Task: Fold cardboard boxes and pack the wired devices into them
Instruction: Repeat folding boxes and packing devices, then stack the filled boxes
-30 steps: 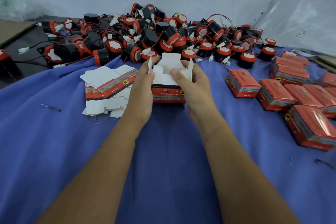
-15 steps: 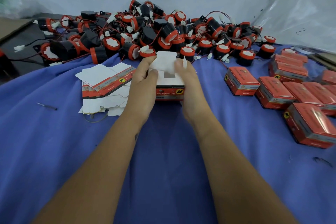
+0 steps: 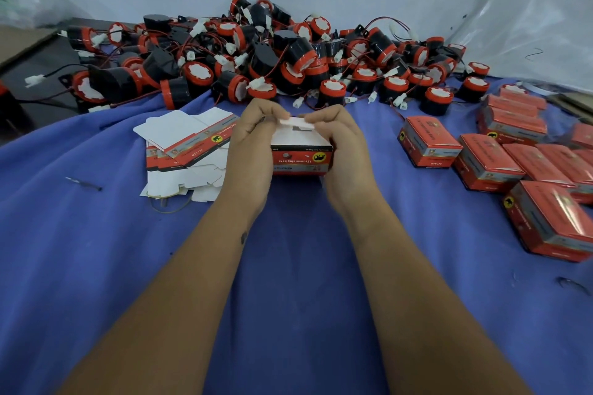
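The small red-and-white cardboard box (image 3: 301, 160) stands between both hands on the blue-covered worktop (image 3: 288, 282), long axis left to right. The left hand (image 3: 253, 151) and right hand (image 3: 345, 154) grip its ends equally near, fingertips (image 3: 309, 119) pinching the white top flap (image 3: 296, 122). I judge tucking is next.

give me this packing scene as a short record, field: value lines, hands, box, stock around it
surface: blue cloth
left hand: grips the red and white cardboard box at its left side
right hand: grips the box's right side
white top flap: pinched between both hands' fingertips, bent over the opening
flat stock: stack of unfolded white and red box blanks, left of the box
devices: heap of black and red wired horns behind the hands
finished: closed red boxes on the right
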A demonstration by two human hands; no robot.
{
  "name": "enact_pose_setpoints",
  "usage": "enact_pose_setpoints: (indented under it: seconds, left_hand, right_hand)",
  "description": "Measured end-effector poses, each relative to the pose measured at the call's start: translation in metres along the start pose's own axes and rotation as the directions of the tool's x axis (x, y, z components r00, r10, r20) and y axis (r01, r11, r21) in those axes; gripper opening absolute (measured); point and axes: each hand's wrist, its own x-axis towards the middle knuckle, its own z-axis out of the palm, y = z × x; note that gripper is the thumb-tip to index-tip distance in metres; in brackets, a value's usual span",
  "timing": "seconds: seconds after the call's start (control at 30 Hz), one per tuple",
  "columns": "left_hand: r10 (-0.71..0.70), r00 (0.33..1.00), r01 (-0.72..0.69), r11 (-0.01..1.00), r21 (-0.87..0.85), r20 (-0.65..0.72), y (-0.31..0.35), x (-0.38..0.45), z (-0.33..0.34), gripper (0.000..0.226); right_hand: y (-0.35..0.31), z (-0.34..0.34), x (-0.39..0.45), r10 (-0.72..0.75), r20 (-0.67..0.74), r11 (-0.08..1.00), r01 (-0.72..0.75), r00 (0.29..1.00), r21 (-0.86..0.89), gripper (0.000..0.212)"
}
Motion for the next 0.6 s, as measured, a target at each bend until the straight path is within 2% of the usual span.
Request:
enact_pose_setpoints:
  seconds: [0.07, 0.13, 0.2, 0.3, 0.4, 0.6]
  left_hand:
    - [-0.066, 0.998, 0.066, 0.995, -0.079, 0.01, -0.002, 0.001, -0.003, 0.036]
    - [-0.091, 0.996, 0.092, 0.992, -0.084, 0.014, -0.002, 0.001, -0.005, 0.026]
    - [-0.054, 0.998, 0.054, 0.998, 0.016, 0.009, -0.002, 0.001, -0.004, 0.021]
    - [-0.016, 0.999, 0.015, 0.999, 0.05, 0.031, -0.003, 0.001, -0.002, 0.03]
    - [0.002, 1.0, -0.003, 0.998, 0.068, 0.023, -0.004, 0.0, -0.002, 0.042]
    - [-0.013, 1.0, 0.012, 0.999, 0.042, 0.025, -0.002, -0.001, -0.004, 0.039]
  right_hand:
    - [-0.002, -0.001, 0.0, 0.036, 0.0, 0.999, -0.036, 0.999, 0.003, 0.012]
    - [-0.005, -0.003, -0.002, -0.006, 0.027, 0.995, 0.009, 1.0, -0.097, 0.006]
    - [-0.007, -0.005, -0.004, -0.051, 0.038, 0.981, 0.057, 0.998, -0.183, 0.016]
    - [-0.011, -0.004, -0.005, -0.081, 0.023, 0.971, 0.084, 0.996, -0.226, 0.032]
    - [-0.012, -0.003, -0.006, -0.08, 0.006, 0.957, 0.078, 0.997, -0.278, 0.034]
    - [-0.014, -0.007, -0.006, -0.1, -0.001, 0.952, 0.095, 0.995, -0.292, 0.035]
